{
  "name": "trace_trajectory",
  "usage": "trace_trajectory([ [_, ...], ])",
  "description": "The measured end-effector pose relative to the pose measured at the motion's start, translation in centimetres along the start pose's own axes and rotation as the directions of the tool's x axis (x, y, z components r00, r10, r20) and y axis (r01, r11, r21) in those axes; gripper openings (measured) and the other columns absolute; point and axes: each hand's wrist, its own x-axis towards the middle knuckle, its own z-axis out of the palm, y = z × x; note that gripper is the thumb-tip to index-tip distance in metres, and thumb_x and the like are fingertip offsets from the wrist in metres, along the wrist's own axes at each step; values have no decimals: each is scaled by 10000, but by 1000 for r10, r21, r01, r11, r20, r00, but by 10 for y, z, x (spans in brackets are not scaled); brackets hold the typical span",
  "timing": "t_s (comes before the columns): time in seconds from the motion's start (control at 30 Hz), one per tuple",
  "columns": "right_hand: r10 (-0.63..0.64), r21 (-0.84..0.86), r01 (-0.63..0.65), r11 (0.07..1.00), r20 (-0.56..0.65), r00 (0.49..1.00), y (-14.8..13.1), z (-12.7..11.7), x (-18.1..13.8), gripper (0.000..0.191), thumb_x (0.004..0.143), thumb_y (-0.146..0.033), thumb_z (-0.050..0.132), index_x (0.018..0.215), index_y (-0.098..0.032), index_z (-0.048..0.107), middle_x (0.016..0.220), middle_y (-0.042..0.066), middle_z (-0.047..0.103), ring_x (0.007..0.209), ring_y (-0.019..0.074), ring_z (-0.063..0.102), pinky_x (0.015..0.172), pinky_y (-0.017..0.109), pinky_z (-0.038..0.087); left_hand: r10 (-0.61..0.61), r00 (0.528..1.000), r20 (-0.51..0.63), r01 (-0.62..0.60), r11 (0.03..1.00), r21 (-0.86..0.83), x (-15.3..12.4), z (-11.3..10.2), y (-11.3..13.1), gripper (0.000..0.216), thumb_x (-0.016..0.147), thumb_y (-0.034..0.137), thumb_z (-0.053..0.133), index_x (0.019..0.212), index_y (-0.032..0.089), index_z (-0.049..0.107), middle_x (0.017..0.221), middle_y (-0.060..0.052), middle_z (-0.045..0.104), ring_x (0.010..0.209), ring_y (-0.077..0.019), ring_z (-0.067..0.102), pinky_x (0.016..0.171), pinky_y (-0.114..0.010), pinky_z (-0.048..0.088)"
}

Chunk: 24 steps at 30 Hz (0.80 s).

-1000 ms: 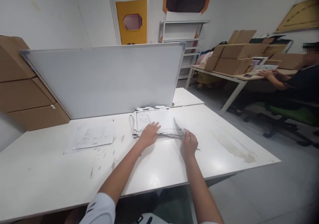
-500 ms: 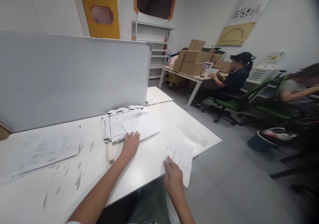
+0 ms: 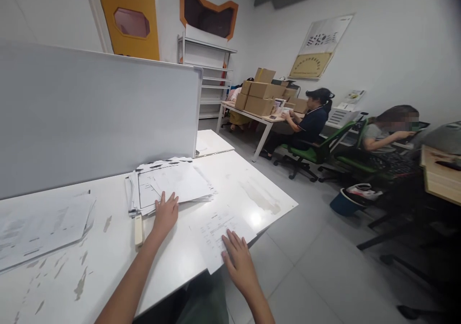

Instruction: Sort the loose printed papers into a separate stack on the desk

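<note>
My left hand (image 3: 166, 213) rests with fingers apart on the near edge of a messy stack of papers (image 3: 187, 182). My right hand (image 3: 237, 259) lies spread on a single printed sheet (image 3: 219, 228) at the near right edge of the white table. One corner of that sheet sticks out past the table's edge, and the hand covers part of its lower right side. Just left of my left hand is a small cream oblong block (image 3: 139, 233), its kind unclear. More printed papers (image 3: 46, 225) lie at the far left of the table.
A white partition (image 3: 97, 117) stands along the table's back. Worn stains mark the tabletop (image 3: 162, 261). Beyond the right edge are a blue bin (image 3: 345, 204), green chairs (image 3: 320, 146), seated people and a desk with cardboard boxes (image 3: 261, 96).
The view has swung to the right. The single sheet has turned and moved further onto the table, with my right hand now flatter on it. My left hand stays at the stack.
</note>
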Motion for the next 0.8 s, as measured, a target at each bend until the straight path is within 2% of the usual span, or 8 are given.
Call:
trace_trajectory([
  [0.1, -17, -2, 17, 1000, -13, 1000, -21, 11, 1, 481, 900, -305, 478, 1380, -301, 454, 1477, 37, 383, 1345, 290, 376, 1085, 540, 322, 2, 999, -47, -5, 998, -57, -5, -8, 2, 393, 922, 228, 325, 1122, 201, 663, 1325, -85, 573, 1389, -351, 267, 1045, -671, 228],
  [0.2, -49, 65, 51, 997, -26, 998, -46, 21, 3, 499, 877, -305, 519, 1374, -305, 464, 1464, 41, 406, 1318, 308, 410, 1052, 528, 368, 139, 974, -179, -156, 984, -87, -24, -22, 8, 360, 922, 219, 349, 1063, 221, 681, 1216, -70, 657, 1381, -292, 311, 1108, -602, 183],
  [0.27, -60, 196, 68, 978, -46, 997, -55, 23, 3, 445, 888, -298, 505, 1332, -315, 514, 1425, 37, 467, 1285, 286, 457, 1042, 499, 390, 253, 945, -207, -271, 961, -62, -48, -28, 14, 346, 912, 179, 369, 1053, 228, 681, 1182, -61, 677, 1364, -280, 346, 1118, -578, 195],
  [0.33, 40, 385, 15, 923, -132, 990, -56, 21, 1, 377, 921, -303, 447, 1278, -301, 567, 1371, 47, 534, 1247, 252, 501, 1028, 453, 415, 359, 918, -168, -369, 929, -28, -78, -28, 18, 356, 895, 127, 383, 1071, 230, 675, 1204, -52, 665, 1361, -276, 348, 1124, -561, 212],
  [0.47, 392, 587, -176, 790, -264, 881, -35, 10, -3, 389, 931, -396, 402, 1211, -212, 600, 1291, 108, 587, 1228, 256, 503, 1043, 454, 381, 485, 874, -35, -485, 874, -7, -136, -9, 19, 392, 878, 119, 432, 1173, 285, 630, 1279, -20, 617, 1354, -279, 363, 1115, -533, 271],
  [0.63, 559, 596, -336, 729, -236, 794, -9, 6, -7, 493, 880, -501, 435, 1239, -178, 535, 1285, 145, 531, 1196, 267, 485, 1010, 424, 387, 494, 864, 93, -497, 868, 9, -166, 6, 12, 491, 894, 260, 486, 1377, 335, 439, 1421, -3, 477, 1341, -311, 381, 1055, -519, 377],
  [0.73, 745, 711, -458, 534, -138, 653, -4, 6, -9, 554, 816, -527, 517, 1252, -187, 481, 1263, 148, 510, 1115, 264, 521, 939, 390, 430, 574, 810, 123, -577, 817, -11, -170, -3, 5, 540, 893, 195, 467, 1408, 338, 388, 1431, 10, 462, 1352, -283, 367, 1070, -483, 377],
  [0.8, 786, 782, -508, 361, 38, 617, -6, 3, -12, 554, 763, -530, 588, 1186, -180, 514, 1161, 137, 577, 1019, 265, 576, 861, 382, 473, 636, 759, 139, -637, 770, -39, -175, -12, 1, 575, 880, 141, 457, 1418, 327, 372, 1430, 7, 463, 1363, -264, 350, 1082, -465, 369],
])
